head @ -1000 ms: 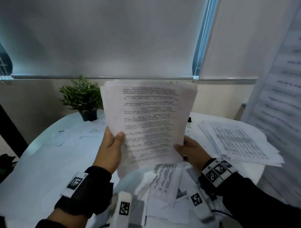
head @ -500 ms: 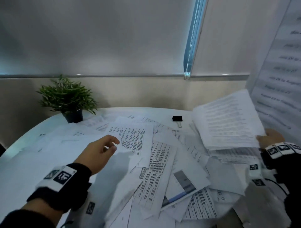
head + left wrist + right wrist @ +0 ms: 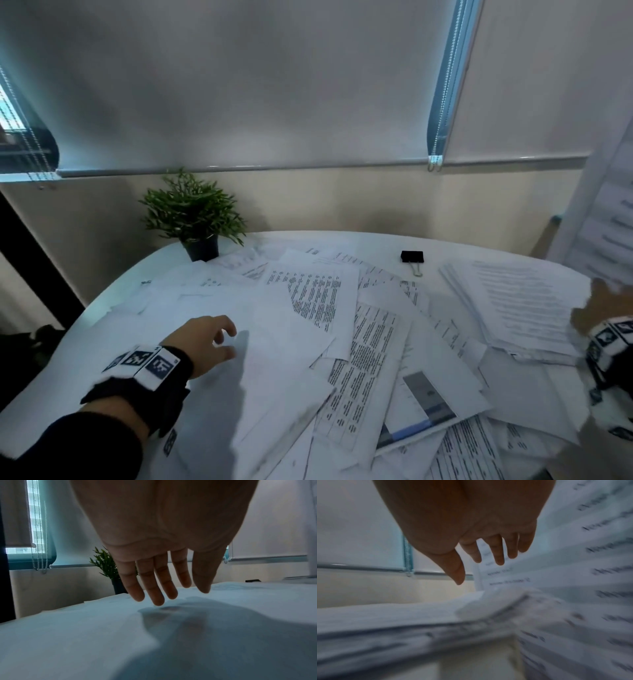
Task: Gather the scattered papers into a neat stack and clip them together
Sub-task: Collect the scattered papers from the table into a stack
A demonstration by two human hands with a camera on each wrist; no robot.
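Item, loose papers (image 3: 308, 308): lay fanned across the surface (image 3: 113, 308) just right of your left hand (image 3: 202, 342), its grip spread and empty above them, while your right hand (image 3: 597, 305), fingers likewise spread, hovered by the gathered stack (image 3: 520, 308) far right.

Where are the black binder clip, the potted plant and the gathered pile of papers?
binder clip (image 3: 412, 256), head view, on its black body.
potted plant (image 3: 193, 209), head view, on its green leaves.
gathered pile (image 3: 520, 301), head view, on its top sheet.

Matt printed papers (image 3: 342, 342), black metal binder clip (image 3: 412, 256)
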